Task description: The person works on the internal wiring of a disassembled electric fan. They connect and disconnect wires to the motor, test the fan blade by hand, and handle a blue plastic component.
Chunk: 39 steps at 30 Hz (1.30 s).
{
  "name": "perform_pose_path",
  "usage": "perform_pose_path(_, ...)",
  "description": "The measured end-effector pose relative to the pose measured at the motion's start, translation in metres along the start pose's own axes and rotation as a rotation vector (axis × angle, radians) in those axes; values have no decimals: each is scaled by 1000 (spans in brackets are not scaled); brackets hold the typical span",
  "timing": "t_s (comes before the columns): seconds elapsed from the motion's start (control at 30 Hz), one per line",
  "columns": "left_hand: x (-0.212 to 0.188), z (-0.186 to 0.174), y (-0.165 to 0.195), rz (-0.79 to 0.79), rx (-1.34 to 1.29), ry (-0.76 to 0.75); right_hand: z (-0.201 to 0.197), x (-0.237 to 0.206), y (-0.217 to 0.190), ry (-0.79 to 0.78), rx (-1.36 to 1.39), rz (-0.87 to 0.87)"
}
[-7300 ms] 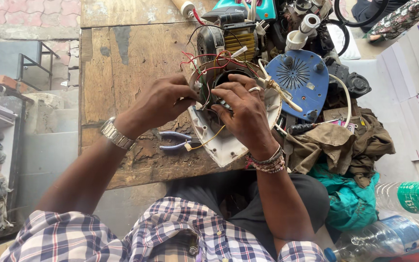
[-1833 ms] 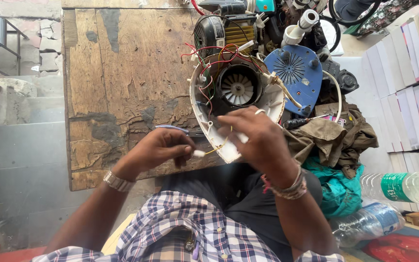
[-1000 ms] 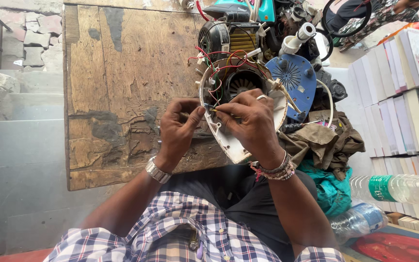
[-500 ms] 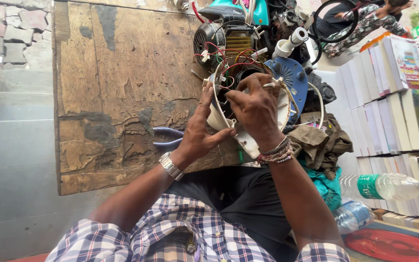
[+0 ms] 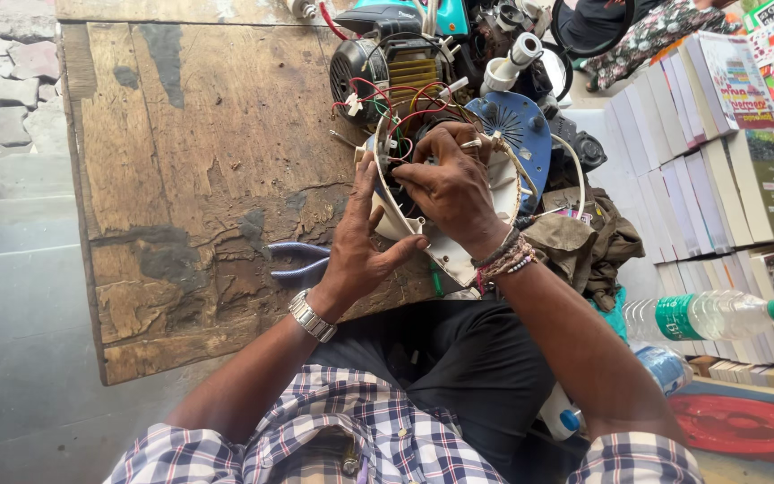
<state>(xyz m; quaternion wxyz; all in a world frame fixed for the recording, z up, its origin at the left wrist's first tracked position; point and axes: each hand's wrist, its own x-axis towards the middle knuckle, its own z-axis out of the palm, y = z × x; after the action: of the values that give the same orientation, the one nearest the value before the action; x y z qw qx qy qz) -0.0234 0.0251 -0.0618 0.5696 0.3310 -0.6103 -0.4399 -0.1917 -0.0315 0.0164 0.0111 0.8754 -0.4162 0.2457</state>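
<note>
Both hands grip the white housing (image 5: 445, 246): left hand (image 5: 360, 246) cupping its rim, right hand (image 5: 450, 184) (fingers curled) inside.

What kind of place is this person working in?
Probably a small roadside appliance repair stall: a worn wooden table with an opened white housing full of coloured wires, a bare motor and pliers.

White housing (image 5: 445, 255), red, green and yellow wires (image 5: 396, 99) in it. Blue round cover (image 5: 517, 130) behind. Purple-handled pliers (image 5: 296, 260) on worn brown wooden table (image 5: 190, 152). Silver watch (image 5: 313, 315). Blue-white plaid shirt (image 5: 360, 439). Clear bottle, green cap and label (image 5: 718, 314). Olive-brown rag (image 5: 584, 246).
</note>
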Motion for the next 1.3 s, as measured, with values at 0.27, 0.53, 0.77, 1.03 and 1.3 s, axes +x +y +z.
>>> perform_pose_path(0.27,-1,1,-1,-30,34,-9,-2,-2,-1,17,-72,-29)
perform_pose_path(0.53,-3,0,-4,-21,33,-25,-4,2,-8,9,-124,-83)
perform_pose_path(0.77,-5,0,-5,-31,8,-35,-2,12,-11,-32,-128,-89)
perform_pose_path(1.03,-10,0,-6,-100,-88,-2,8,17,-8,-81,-124,-74)
perform_pose_path(1.3,-8,-43,-13,-119,-309,-61,-62,-17,43,179,82,173)
